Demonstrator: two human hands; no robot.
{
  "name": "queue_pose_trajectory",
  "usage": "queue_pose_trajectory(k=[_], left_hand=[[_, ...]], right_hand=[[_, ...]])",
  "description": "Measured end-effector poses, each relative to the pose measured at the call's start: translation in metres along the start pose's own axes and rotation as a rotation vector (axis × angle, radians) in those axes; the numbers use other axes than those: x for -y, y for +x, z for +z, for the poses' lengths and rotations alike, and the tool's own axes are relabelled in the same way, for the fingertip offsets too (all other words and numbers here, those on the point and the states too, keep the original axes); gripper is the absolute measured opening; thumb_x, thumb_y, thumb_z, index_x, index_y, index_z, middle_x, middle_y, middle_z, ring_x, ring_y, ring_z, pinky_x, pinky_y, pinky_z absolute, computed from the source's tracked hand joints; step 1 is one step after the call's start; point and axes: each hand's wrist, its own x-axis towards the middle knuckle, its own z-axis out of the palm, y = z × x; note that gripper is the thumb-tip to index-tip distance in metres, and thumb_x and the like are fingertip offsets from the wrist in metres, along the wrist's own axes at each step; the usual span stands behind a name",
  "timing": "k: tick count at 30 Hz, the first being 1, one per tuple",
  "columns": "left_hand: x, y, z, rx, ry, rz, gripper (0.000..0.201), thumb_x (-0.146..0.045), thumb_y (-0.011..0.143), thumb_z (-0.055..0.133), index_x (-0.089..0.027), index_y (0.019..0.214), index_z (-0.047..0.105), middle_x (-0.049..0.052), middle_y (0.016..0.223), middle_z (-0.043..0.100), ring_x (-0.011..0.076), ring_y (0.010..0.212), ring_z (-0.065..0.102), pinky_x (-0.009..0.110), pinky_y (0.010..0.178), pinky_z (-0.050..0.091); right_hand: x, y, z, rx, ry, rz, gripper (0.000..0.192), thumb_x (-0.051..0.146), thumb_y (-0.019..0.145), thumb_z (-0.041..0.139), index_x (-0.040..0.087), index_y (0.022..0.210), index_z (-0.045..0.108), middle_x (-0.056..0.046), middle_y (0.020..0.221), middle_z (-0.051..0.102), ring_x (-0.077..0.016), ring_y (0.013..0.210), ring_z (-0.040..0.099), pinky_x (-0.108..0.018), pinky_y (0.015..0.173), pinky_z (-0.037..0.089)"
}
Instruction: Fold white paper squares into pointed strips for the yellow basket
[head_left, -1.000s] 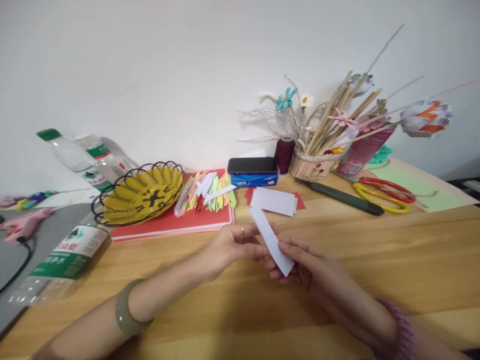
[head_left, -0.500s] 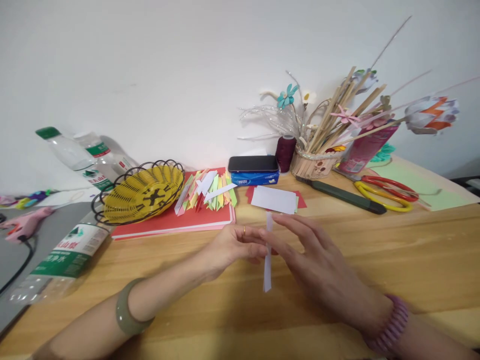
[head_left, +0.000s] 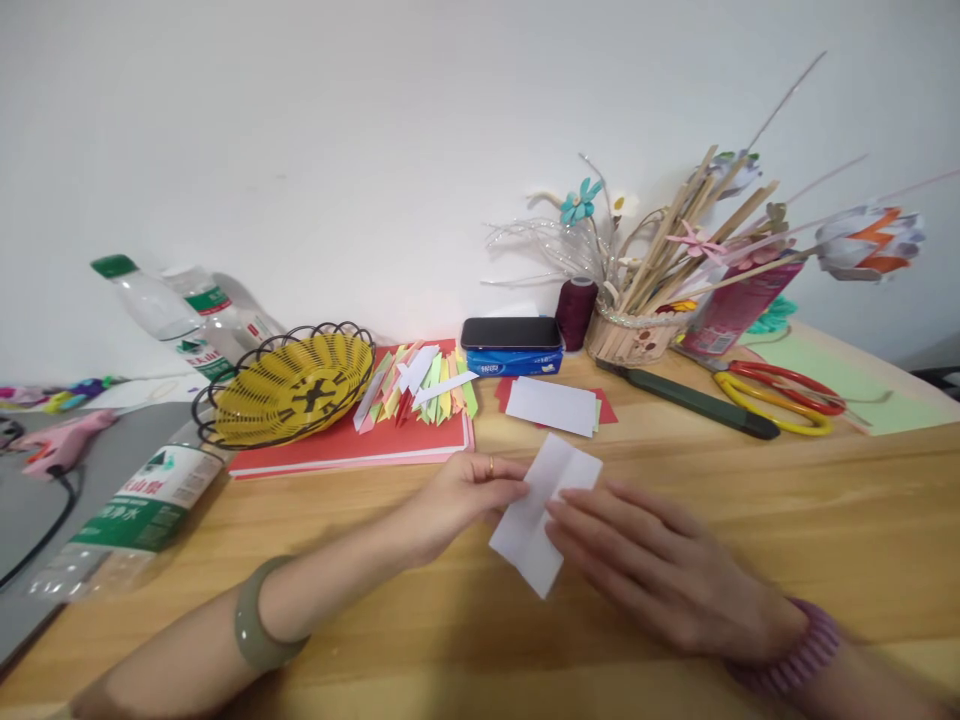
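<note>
A small rectangle of white paper (head_left: 531, 528), with a lengthwise crease down its middle, is held slantwise above the table. My left hand (head_left: 457, 505) pinches its left edge between thumb and fingers. Along the right edge, the fingers of my right hand (head_left: 649, 560) lie together over the paper; the thumb is hidden. Just beyond the hands is a stack of white paper slips (head_left: 553, 404), with red and green slips peeking out under it. Folded coloured paper strips (head_left: 420, 385) are heaped on red sheets (head_left: 300, 462) to the left.
A yellow basket (head_left: 255, 400), plastic bottles (head_left: 139, 510) and a pink glue gun (head_left: 64, 445) stand at left. A phone (head_left: 510, 332) rests on a blue pack (head_left: 514, 361). Thread (head_left: 577, 315), a holder of sticks (head_left: 637, 338), a dark green cutter (head_left: 690, 400) and scissors (head_left: 787, 390) are at right.
The white paper, seen earlier as a narrow folded strip, is now spread open and tilted. My right hand has turned and lowered, its fingers now lying over the paper's right edge.
</note>
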Motion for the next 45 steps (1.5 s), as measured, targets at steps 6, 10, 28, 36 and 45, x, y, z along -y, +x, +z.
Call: queue_pose_trajectory(k=[6,10,28,36,45], left_hand=[[0.019,0.002,-0.002,-0.105,0.963,0.532,0.04,-0.016,0.085,0.047,-0.016,0.125,0.048,0.01,0.122,0.057,0.0203,0.111,0.053,0.037,0.091,0.046],[0.024,0.001,-0.007,-0.07,1.503,0.977,0.024,-0.018,0.093,0.04,-0.016,0.101,0.062,0.005,0.108,0.065,0.0194,0.107,0.055,0.038,0.096,0.042],[0.015,-0.011,-0.009,0.169,1.753,0.895,0.016,-0.016,0.09,0.045,-0.014,0.089,0.061,0.005,0.103,0.064,0.018,0.093,0.056,0.032,0.084,0.042],[0.024,-0.024,0.013,0.077,1.889,0.767,0.008,-0.011,0.082,0.054,-0.011,0.081,0.061,0.005,0.079,0.058,0.0194,0.075,0.052,0.03,0.063,0.046],[0.036,-0.037,0.029,0.014,1.958,0.71,0.015,-0.016,0.084,0.05,-0.007,0.088,0.062,0.016,0.093,0.063,0.023,0.079,0.056,0.033,0.059,0.046]], right_hand=[[-0.002,0.002,0.007,0.269,0.087,0.013,0.037,0.007,0.091,0.026,0.01,0.098,0.062,-0.01,0.089,0.069,-0.02,0.086,0.062,-0.034,0.071,0.052],[-0.006,-0.006,0.01,0.34,0.132,0.084,0.034,0.007,0.09,0.03,0.012,0.105,0.059,-0.01,0.096,0.067,-0.0198,0.091,0.061,-0.034,0.072,0.053],[0.001,-0.005,0.014,0.407,0.49,0.411,0.019,0.022,0.089,0.045,0.02,0.086,0.064,-0.005,0.082,0.061,-0.0173,0.078,0.056,-0.031,0.066,0.046],[0.002,0.002,0.014,0.453,0.752,0.745,0.013,0.022,0.085,0.05,0.02,0.073,0.054,-0.002,0.079,0.058,-0.0154,0.074,0.055,-0.029,0.065,0.045],[0.01,0.01,0.017,0.432,0.635,0.79,0.017,0.015,0.083,0.045,0.02,0.067,0.049,-0.004,0.075,0.054,-0.0169,0.07,0.052,-0.032,0.062,0.044]])
